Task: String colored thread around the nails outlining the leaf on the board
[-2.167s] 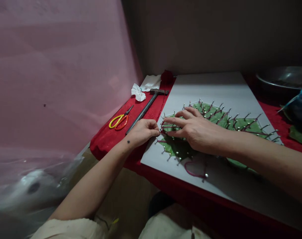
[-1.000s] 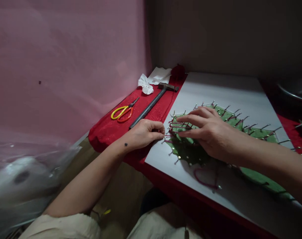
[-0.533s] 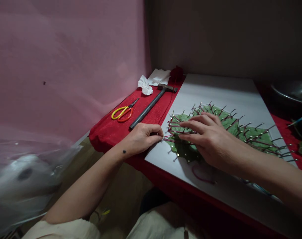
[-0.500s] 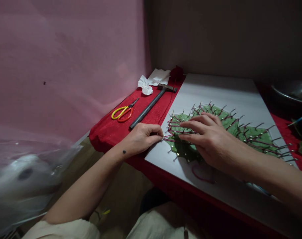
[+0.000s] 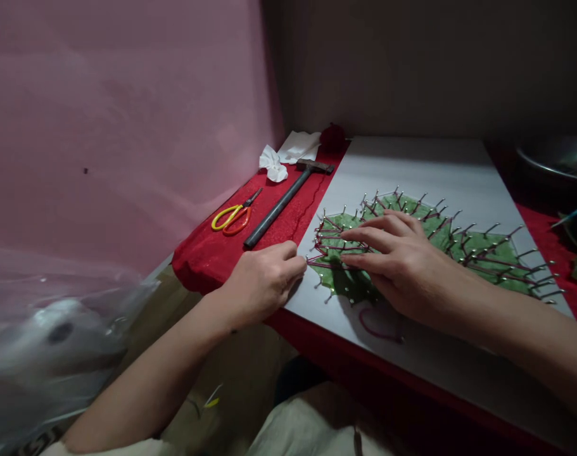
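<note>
Purple-red string (image 5: 333,262) zigzags between upright nails (image 5: 459,220) around green leaf-shaped pieces (image 5: 348,290) on a white board (image 5: 421,161). My left hand (image 5: 269,278) is closed at the board's left edge, beside a nail where the string turns. Its fingertips are tucked out of sight, so whatever they grip is hidden. Over the middle of the nailed shape lies my right hand (image 5: 402,266), its fingers stretched out to the left and touching the strings or leaf. A loose loop of string (image 5: 376,332) rests on the board below that palm.
On the red cloth (image 5: 197,253) left of the board lie yellow-and-orange-handled scissors (image 5: 234,216) and a hammer (image 5: 283,206). Crumpled white tissue (image 5: 273,164) and a ball of red yarn (image 5: 332,137) sit behind them. A metal bowl (image 5: 558,161) stands at the right.
My left hand has turned over and shifted slightly down and left, so its pinching fingertips no longer show. My right hand stays about where it was on the leaf shape.
</note>
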A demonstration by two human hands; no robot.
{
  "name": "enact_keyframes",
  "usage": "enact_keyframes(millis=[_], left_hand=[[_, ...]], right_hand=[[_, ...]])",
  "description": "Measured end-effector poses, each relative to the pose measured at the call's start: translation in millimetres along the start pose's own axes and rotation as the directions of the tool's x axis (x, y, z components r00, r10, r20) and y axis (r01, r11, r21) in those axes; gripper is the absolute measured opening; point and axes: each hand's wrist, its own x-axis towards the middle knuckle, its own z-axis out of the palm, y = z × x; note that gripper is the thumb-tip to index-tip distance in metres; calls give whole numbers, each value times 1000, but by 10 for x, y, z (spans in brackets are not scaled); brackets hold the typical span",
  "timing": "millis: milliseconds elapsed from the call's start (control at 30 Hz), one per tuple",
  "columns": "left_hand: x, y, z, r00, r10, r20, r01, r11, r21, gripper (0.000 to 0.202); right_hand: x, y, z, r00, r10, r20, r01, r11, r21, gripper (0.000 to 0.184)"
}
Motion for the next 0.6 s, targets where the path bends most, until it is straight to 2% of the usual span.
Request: enact_keyframes(millis=[100,167,200,300,400,467,533,600], left_hand=[[111,37,-76,979,204,0,-202,970,137,22],[238,35,-148,950,306,62,-312,942,128,20],[310,25,-182,947,311,82,-318,942,104,20],[509,-49,-238,978,189,89,-183,981,-68,20],[619,-173,-204,991,21,129,22,945,-326,13],[613,-256,-149,980,-117,161,176,887,-427,5],[541,-314,-88,947,-239,216,318,800,-509,6],[423,-332,-32,913,-298,280,408,692,-595,12]], right_hand=[[-12,-3,6,1000,11,-9,-11,1000,7,31],[-30,-9,-7,999,29,-12,-29,1000,7,30],[-39,-12,-19,999,38,-13,-38,999,8,30],[-60,-20,-61,998,66,-25,-66,998,16,30],[-71,-14,-99,995,79,-53,-77,997,27,31],[-72,-4,-113,996,73,-58,-71,997,23,33],[-56,3,-114,997,57,-47,-57,998,10,33],[-10,-6,-105,999,46,-29,-46,999,4,28]])
